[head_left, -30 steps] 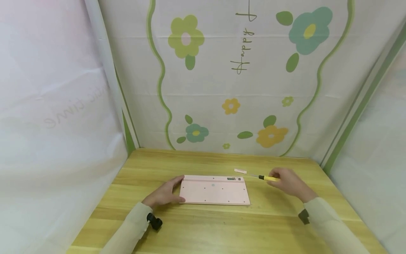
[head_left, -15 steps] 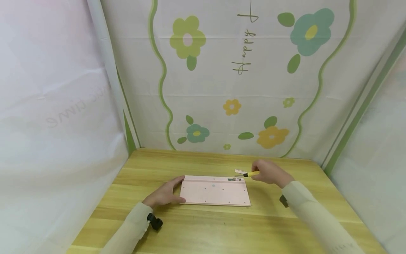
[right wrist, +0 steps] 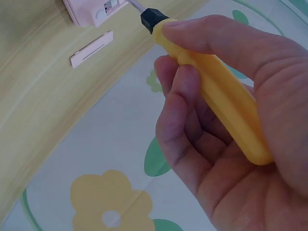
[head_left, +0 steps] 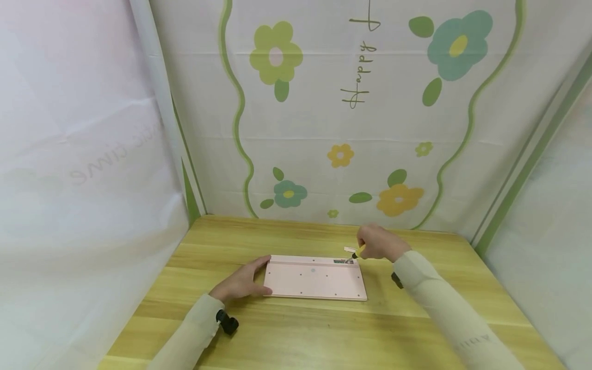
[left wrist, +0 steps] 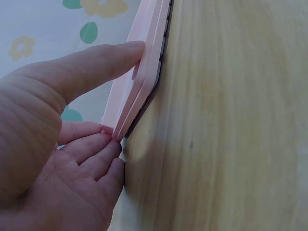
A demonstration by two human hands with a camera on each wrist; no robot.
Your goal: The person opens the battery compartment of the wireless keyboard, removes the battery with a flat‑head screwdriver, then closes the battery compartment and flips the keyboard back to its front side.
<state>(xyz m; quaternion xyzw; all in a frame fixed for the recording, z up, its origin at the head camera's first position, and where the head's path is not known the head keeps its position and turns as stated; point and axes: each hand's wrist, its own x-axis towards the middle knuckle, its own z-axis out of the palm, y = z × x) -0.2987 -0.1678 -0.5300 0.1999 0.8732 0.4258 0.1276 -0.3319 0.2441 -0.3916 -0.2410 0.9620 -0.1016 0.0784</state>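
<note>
**Pink keyboard face down, screwdriver at its corner**

Floral cloth hangs behind a light wooden worktop (head_left: 296,329), with white sheets at both sides. One pale pink keyboard (head_left: 314,277) lies flat near the middle, back side up, a slim rectangle with a few small dots across it and a label strip at its far right corner. In the left wrist view dark keys peek out underneath.

Left hand (head_left: 240,282) rests at the keyboard's left edge, fingers straight, thumb laid on top. Right hand (head_left: 376,242) is curled round one yellow screwdriver (right wrist: 211,86) with a black collar, its tip right at that far right corner. One small pink cover strip (right wrist: 91,49) lies on the wood just beyond.
</note>
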